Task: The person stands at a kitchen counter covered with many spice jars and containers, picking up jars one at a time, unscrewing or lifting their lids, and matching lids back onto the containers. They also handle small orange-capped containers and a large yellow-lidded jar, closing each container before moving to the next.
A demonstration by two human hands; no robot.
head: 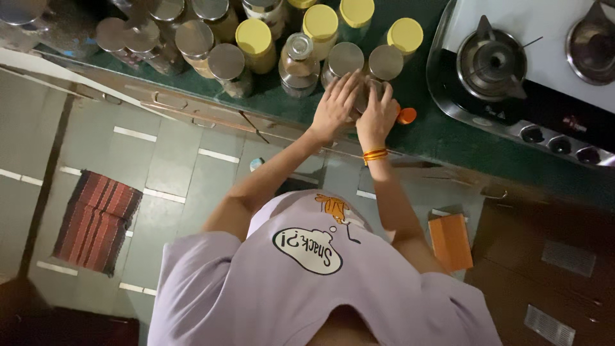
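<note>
Both of my hands meet on a small glass jar (369,91) standing near the front edge of the dark green counter (423,131). My left hand (334,106) covers the jar's left side and top, fingers spread over it. My right hand (378,115), with an orange thread band at the wrist, grips the jar's right side. An orange cap (406,116) lies on the counter just right of my right hand. Most of the jar is hidden by my fingers.
Several jars with yellow lids (319,23) and steel lids (225,62) crowd the counter behind my hands. A gas stove (491,61) with knobs (559,144) sits to the right. Below are drawers, a striped floor mat (96,221) and an orange flat object (450,242).
</note>
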